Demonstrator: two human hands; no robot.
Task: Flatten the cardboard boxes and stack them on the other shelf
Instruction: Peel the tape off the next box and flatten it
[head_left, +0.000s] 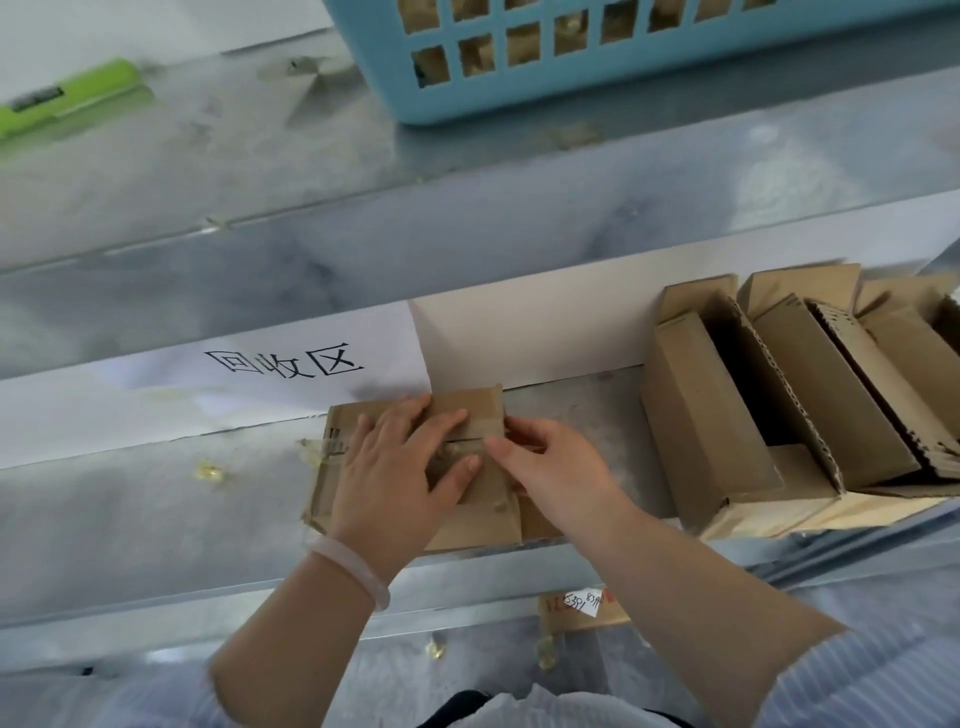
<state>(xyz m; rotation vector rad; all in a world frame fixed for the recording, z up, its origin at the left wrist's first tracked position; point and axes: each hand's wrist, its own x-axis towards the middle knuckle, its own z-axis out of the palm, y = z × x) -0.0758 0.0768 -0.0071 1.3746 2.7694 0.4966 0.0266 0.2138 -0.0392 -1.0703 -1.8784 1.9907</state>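
On the shelf (156, 509), left hand (400, 467) presses flat, fingers spread, on a taped box (480, 525); right hand (556, 473) pinches its right edge.

Matt brown cardboard boxes (779, 410); dull metal shelf (156, 499); blue plastic basket (571, 67).

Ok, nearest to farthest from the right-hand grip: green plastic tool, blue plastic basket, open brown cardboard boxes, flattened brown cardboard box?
1. Flattened brown cardboard box, touching the right-hand grip.
2. Open brown cardboard boxes, right.
3. Blue plastic basket, above.
4. Green plastic tool, upper left.
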